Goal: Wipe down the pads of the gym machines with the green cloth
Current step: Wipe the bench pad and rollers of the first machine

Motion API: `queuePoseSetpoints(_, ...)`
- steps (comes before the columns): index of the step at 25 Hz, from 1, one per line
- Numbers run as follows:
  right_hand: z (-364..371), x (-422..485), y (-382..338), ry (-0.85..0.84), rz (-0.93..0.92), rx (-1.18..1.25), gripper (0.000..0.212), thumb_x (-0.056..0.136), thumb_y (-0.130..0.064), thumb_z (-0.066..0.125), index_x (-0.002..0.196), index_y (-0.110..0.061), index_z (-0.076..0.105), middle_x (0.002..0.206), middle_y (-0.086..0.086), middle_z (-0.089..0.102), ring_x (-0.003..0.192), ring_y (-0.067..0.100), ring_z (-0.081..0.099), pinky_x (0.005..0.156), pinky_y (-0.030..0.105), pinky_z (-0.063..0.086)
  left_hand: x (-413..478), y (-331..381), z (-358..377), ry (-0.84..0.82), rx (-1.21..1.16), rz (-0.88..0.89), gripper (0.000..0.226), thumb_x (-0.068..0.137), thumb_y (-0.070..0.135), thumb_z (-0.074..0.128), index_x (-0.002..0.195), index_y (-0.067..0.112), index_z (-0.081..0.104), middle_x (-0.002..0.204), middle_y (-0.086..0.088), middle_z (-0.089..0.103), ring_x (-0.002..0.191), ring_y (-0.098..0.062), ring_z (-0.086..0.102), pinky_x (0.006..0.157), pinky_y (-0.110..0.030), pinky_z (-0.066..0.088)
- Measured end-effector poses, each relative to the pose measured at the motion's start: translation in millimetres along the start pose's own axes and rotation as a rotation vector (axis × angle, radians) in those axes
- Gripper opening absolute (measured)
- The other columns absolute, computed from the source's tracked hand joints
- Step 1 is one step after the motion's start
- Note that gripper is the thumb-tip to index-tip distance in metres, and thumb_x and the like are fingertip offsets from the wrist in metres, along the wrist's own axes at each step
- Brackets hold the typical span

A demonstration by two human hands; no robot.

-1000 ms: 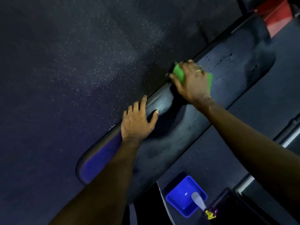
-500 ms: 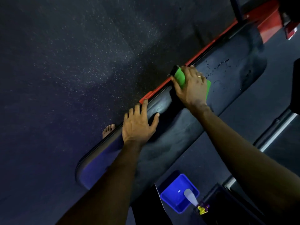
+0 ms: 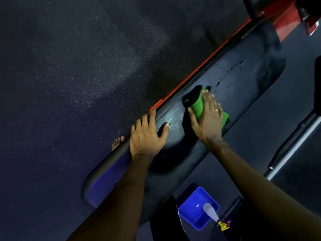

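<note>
1. My right hand [image 3: 207,119]: fingers straight and close together, pressing flat on the green cloth [image 3: 197,107].
2. Cloth sits mid-length on the black pad [image 3: 246,87], with wet droplets just past it.
3. My left hand [image 3: 145,136]: spread, palm down on the pad's far edge, by the red frame [image 3: 173,96].
4. Blue tub [image 3: 192,207] and spray bottle [image 3: 211,213] are below, near side.

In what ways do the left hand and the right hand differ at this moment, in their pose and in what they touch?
The right hand presses flat on the green cloth; the left hand rests bare on the black pad. The right hand wears a ring; the left hand shows none. Both lie palm down on the same pad.
</note>
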State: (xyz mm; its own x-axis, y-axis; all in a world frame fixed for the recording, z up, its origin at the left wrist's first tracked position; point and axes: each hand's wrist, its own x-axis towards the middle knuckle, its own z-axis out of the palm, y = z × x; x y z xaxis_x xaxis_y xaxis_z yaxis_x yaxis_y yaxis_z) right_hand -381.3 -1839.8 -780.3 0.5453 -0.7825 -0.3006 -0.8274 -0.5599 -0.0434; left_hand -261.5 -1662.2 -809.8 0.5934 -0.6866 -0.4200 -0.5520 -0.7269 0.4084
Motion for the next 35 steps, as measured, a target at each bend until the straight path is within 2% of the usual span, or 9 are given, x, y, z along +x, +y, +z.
queuePoseSetpoints(2,-7,-1,34,-0.062,-0.18,-0.042,0.072,0.098,-0.051,0.046,0.158,-0.017,0.025,0.164,0.004,0.027,0.151,0.023,0.024,0.123,0.051,0.02,-1,1,1,0.005,0.013,0.002,0.071,0.098,0.063,0.038,0.149,0.014,0.042,0.123,-0.01,0.061,0.105,-0.029,0.059,0.087,-0.043,0.045)
queuePoseSetpoints(7,5,-23,56,0.131,0.389,0.172,0.072,0.098,-0.052,0.047,0.155,-0.012,0.03,0.158,0.009,0.037,0.147,0.027,0.033,0.119,0.053,0.026,-3,6,2,0.015,0.047,-0.012,0.07,0.098,0.062,0.039,0.15,0.016,0.039,0.127,-0.013,0.059,0.109,-0.033,0.058,0.091,-0.049,0.046)
queuePoseSetpoints(11,16,-47,75,0.052,0.019,0.028,0.071,0.097,-0.052,0.049,0.156,-0.017,0.031,0.161,0.002,0.034,0.149,0.023,0.03,0.12,0.047,0.025,-1,14,0,0.012,0.03,-0.085,0.066,0.098,0.055,0.045,0.149,0.014,0.041,0.134,-0.015,0.058,0.119,-0.034,0.053,0.101,-0.053,0.036)
queuePoseSetpoints(16,16,-37,104,0.124,0.401,0.28,0.07,0.097,-0.048,0.051,0.155,-0.014,0.031,0.161,0.005,0.034,0.149,0.027,0.029,0.119,0.053,0.027,36,61,8,0.027,0.017,-0.034,0.067,0.101,0.048,0.044,0.152,0.007,0.034,0.144,-0.017,0.05,0.131,-0.035,0.046,0.111,-0.055,0.024)
queuePoseSetpoints(21,33,-88,77,0.056,0.241,0.248,0.075,0.093,-0.041,0.05,0.159,-0.019,0.022,0.166,-0.003,0.02,0.154,0.022,0.015,0.124,0.049,0.017,86,106,20,0.088,0.068,0.034,0.073,0.102,0.062,0.03,0.149,0.007,0.037,0.143,-0.02,0.051,0.129,-0.04,0.049,0.107,-0.056,0.033)
queuePoseSetpoints(27,25,-41,98,0.233,0.673,0.619,0.069,0.097,-0.039,0.053,0.157,-0.017,0.026,0.165,-0.002,0.024,0.152,0.021,0.022,0.122,0.051,0.023,83,110,21,0.158,0.061,0.065,0.071,0.101,0.062,0.029,0.143,0.006,0.042,0.138,-0.021,0.054,0.122,-0.043,0.053,0.101,-0.054,0.039)
queuePoseSetpoints(29,28,-58,84,0.184,0.62,0.563,0.074,0.096,-0.039,0.054,0.159,-0.019,0.021,0.167,-0.004,0.017,0.154,0.02,0.013,0.124,0.049,0.015,84,112,19,0.152,0.051,0.064,0.072,0.101,0.063,0.029,0.143,0.006,0.041,0.139,-0.022,0.053,0.123,-0.043,0.053,0.102,-0.055,0.04)
queuePoseSetpoints(33,37,-92,98,0.048,0.212,0.357,0.083,0.09,-0.03,0.061,0.16,-0.02,0.018,0.168,-0.004,0.012,0.155,0.022,0.008,0.124,0.051,0.013,82,114,19,0.18,0.045,0.077,0.069,0.101,0.061,0.03,0.141,0.006,0.042,0.135,-0.023,0.055,0.119,-0.043,0.055,0.098,-0.056,0.044)
queuePoseSetpoints(35,30,-57,124,0.068,0.263,0.41,0.079,0.093,-0.029,0.059,0.16,-0.02,0.018,0.168,-0.003,0.013,0.155,0.024,0.009,0.124,0.051,0.011,83,116,21,0.182,0.071,0.068,0.068,0.102,0.06,0.029,0.141,0.006,0.041,0.135,-0.022,0.054,0.119,-0.043,0.055,0.097,-0.056,0.044)
